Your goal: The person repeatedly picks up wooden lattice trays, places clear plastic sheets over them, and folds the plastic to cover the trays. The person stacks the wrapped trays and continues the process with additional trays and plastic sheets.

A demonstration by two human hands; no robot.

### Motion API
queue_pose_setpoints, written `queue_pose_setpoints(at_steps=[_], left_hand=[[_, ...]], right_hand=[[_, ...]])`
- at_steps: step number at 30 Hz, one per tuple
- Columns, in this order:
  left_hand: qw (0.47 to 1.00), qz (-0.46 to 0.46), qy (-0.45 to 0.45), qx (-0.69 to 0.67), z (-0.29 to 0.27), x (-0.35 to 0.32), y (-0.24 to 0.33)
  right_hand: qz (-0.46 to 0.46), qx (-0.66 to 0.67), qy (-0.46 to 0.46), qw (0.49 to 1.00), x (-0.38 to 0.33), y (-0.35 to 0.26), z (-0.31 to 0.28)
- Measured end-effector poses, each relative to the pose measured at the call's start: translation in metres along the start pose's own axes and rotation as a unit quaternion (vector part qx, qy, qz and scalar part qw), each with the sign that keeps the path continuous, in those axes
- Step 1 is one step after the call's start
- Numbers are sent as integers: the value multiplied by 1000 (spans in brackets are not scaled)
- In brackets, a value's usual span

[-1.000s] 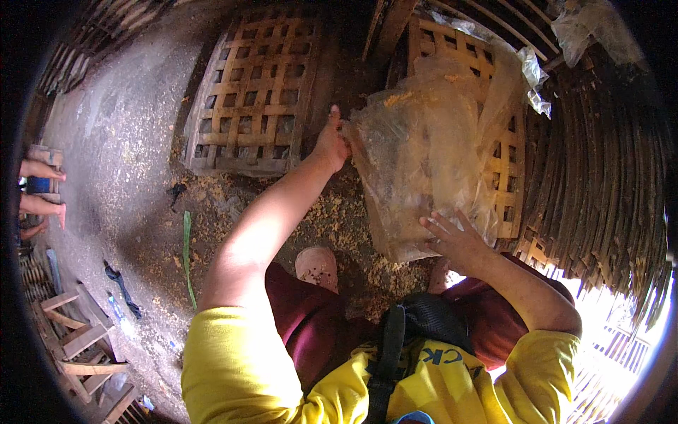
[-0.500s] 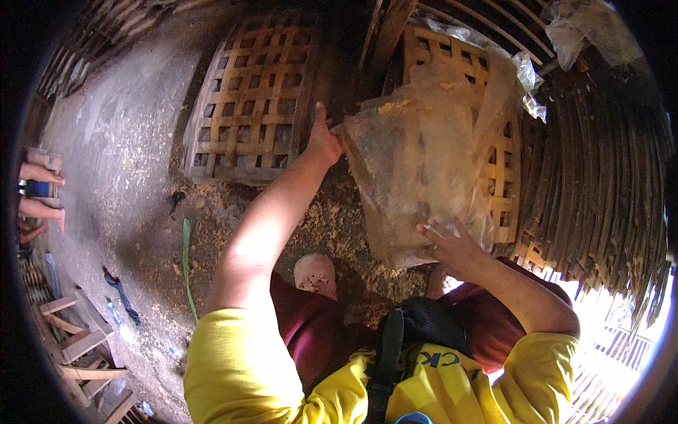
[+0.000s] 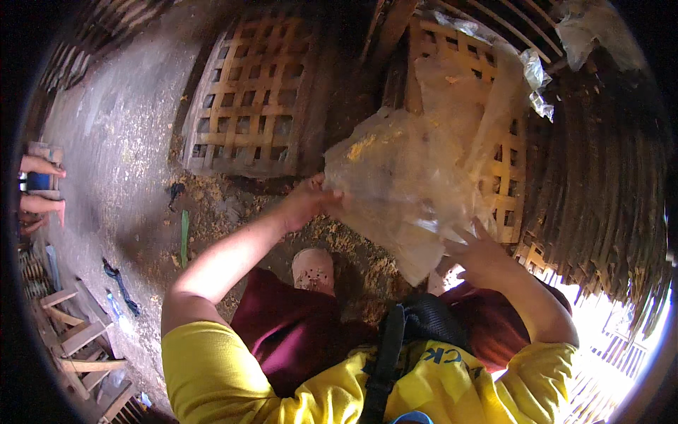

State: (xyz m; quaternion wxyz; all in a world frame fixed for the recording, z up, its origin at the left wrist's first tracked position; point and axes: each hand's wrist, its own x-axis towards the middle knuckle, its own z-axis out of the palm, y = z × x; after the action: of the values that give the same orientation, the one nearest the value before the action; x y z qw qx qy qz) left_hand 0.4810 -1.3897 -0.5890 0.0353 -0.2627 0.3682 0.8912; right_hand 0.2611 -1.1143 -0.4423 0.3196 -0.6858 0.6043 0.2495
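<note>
A cloudy, see-through plastic sheet, dusted with orange-yellow crumbs near its upper left, hangs in loose folds in front of me. It partly covers the right-hand lattice panel. My left hand is closed on the sheet's left edge, fingers curled over it. At the lower right edge my right hand has its fingers stretched apart against the plastic; its palm is turned away from view. Below the sheet are my maroon-clad legs and a pink clog.
Woven wooden lattice panels stand ahead, one at left and one at right. Dark slats line the right side. Crumbs lie on the floor near a green leaf strip. Wooden frames and another person's feet are at far left.
My left hand has come down toward me, drawing the sheet's left edge lower and folding it over. My right hand has shifted slightly right along the sheet.
</note>
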Motion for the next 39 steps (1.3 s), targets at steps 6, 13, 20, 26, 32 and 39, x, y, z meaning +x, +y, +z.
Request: queue_pose_setpoints(at_steps=[6,13,20,26,32,39], left_hand=[[987,-80,-89,-108,-13,-16,-48],[993,-50,-82,74,4,31,-8],[958,30,-94,269,-3,49,27],[956,110,-101,255,20,60,38],[968,34,-31,248,9,83,31],[986,2,-36,-164,-24,80,39]], right_hand=[[47,2,-91,995,-23,9,-17],[69,137,143,978,14,3,-29],[13,-6,149,989,55,-11,9],[10,-30,125,992,54,-8,12],[18,-19,103,994,54,-8,12],[13,-37,91,995,57,-7,11]])
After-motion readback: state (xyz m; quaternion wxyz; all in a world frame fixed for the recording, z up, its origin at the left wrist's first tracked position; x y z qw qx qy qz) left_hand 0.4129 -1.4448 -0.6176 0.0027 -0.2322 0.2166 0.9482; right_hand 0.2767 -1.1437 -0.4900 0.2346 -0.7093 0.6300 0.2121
